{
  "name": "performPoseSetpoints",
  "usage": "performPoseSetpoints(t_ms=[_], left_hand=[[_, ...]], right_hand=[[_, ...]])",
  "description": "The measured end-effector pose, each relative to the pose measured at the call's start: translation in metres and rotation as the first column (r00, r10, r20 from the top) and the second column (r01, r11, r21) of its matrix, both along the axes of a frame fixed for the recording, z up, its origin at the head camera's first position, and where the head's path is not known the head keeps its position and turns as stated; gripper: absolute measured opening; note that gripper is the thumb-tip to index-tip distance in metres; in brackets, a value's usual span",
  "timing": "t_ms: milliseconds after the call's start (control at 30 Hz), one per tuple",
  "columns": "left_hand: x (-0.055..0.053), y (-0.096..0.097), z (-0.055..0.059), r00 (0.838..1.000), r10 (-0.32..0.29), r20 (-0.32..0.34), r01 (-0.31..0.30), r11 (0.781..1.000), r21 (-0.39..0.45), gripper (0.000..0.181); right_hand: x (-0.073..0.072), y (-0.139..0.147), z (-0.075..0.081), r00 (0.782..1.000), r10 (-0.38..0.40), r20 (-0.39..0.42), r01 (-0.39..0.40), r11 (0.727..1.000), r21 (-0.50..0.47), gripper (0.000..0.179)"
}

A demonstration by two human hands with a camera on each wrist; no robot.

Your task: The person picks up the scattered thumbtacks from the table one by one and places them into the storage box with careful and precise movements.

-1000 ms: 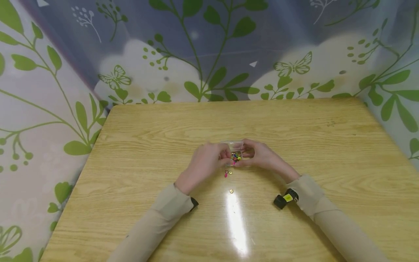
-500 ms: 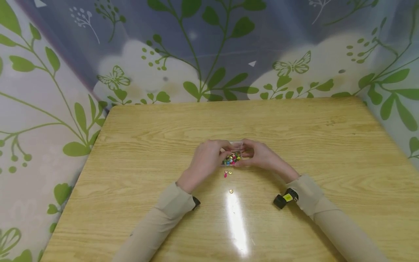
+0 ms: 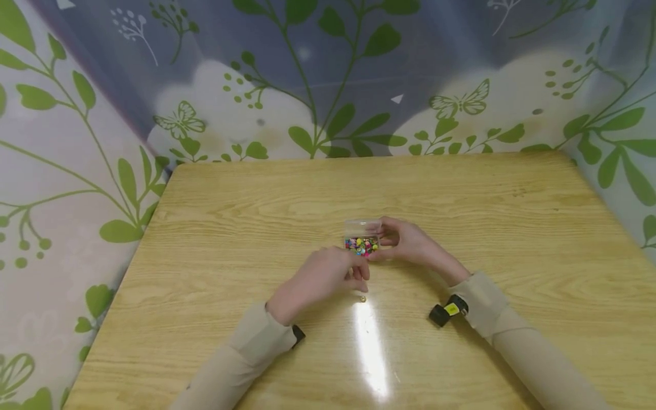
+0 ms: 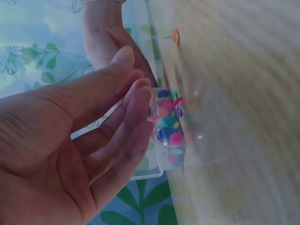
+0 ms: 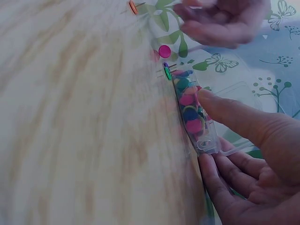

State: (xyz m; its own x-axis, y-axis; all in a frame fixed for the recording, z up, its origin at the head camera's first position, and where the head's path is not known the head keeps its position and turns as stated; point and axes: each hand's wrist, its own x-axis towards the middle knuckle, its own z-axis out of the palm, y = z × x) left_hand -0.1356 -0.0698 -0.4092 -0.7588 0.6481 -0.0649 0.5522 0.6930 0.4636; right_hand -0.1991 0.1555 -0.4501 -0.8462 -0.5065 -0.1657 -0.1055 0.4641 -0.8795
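A small clear plastic box (image 3: pixel 362 246) full of colourful thumbtacks (image 5: pixel 190 112) stands on the table with its lid (image 3: pixel 361 226) raised. My right hand (image 3: pixel 407 244) grips the box at its right end, the thumb along the near side. My left hand (image 3: pixel 325 276) hovers just in front of the box, fingers loosely bent, with nothing visible between them. Below it in the head view lies one loose thumbtack (image 3: pixel 363 299), orange in the wrist views. A pink tack (image 5: pixel 164 51) and a green tack (image 5: pixel 168 72), beside a purple one, lie close to the box; the left hand hides them in the head view.
The wooden table (image 3: pixel 246 199) reaches back to a wall covering (image 3: pixel 353 74) printed with leaves and butterflies. A bright light reflection (image 3: pixel 370 347) crosses the tabletop in front of the hands. A black device (image 3: pixel 446 311) sits at the right wrist.
My left hand has left the box and come toward me, over the loose tacks, uncovering the box's left part. The right hand has stayed in place on the box.
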Motion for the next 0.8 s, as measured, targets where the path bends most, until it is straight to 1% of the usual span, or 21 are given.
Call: performPoseSetpoints(t_ms=[100, 167, 300, 400, 567, 700, 800], left_hand=[[0.004, 0.001, -0.004, 0.999, -0.028, 0.023, 0.028, 0.999, -0.017, 0.014], [0.006, 0.001, -0.006, 0.999, -0.042, 0.023, 0.043, 0.999, -0.021, 0.014], [0.009, 0.003, -0.012, 0.998, -0.066, 0.000, 0.066, 0.997, -0.026, 0.015], [0.009, 0.004, -0.014, 0.997, -0.073, -0.022, 0.073, 0.997, -0.031, 0.017], [0.010, 0.003, -0.015, 0.998, -0.053, -0.046, 0.052, 0.998, -0.027, 0.015], [0.009, 0.000, -0.011, 0.995, -0.010, -0.101, 0.008, 1.000, -0.020, 0.011], [0.006, -0.004, -0.007, 0.991, 0.025, -0.135, -0.027, 1.000, -0.007, 0.010]], right_hand=[[0.000, 0.000, 0.000, 1.000, -0.001, 0.000, 0.001, 1.000, -0.002, 0.065], [0.000, 0.000, 0.000, 1.000, -0.001, -0.001, 0.001, 1.000, -0.001, 0.065], [0.000, 0.000, 0.000, 1.000, -0.003, 0.002, 0.003, 1.000, 0.003, 0.066], [0.000, -0.001, 0.000, 1.000, -0.006, 0.003, 0.006, 1.000, 0.001, 0.066], [0.000, -0.001, 0.000, 1.000, -0.008, 0.002, 0.008, 1.000, 0.002, 0.065], [0.000, -0.001, 0.000, 1.000, -0.005, 0.005, 0.005, 1.000, -0.002, 0.066], [0.000, -0.001, -0.001, 1.000, -0.006, 0.003, 0.006, 1.000, -0.002, 0.067]])
